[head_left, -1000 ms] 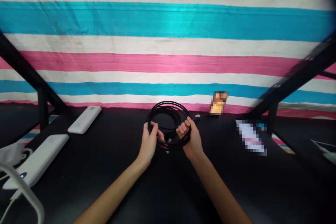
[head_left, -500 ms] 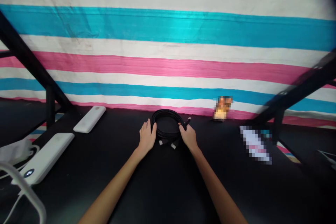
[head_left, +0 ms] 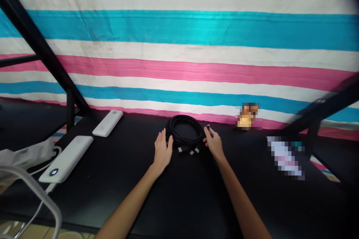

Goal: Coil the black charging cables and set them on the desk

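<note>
A black cable (head_left: 185, 142) lies wound in a round coil on the black tabletop (head_left: 174, 201). My left hand (head_left: 162, 153) rests at the coil's left side, fingers stretched out and thumb apart. On the other side, my right hand (head_left: 214, 143) has its fingers bent around a small cable plug (head_left: 208, 126), whose tip shows above the fingertips. Loose ends with light-coloured plugs (head_left: 192, 152) lie just in front of the coil, between my hands.
Two white power banks (head_left: 67, 158) lie to the left, the nearer with a lit display. Beside them are a white power strip (head_left: 26, 155) and white cables. A striped sheet (head_left: 179, 26) hangs behind. Black frame bars (head_left: 47, 52) slant at both sides. Blurred-out items stand right.
The view has shifted, so the scene sits further right. My left fingers have straightened beside the coil. My right hand has drawn slightly away from the coil's edge; another plug now shows in front.
</note>
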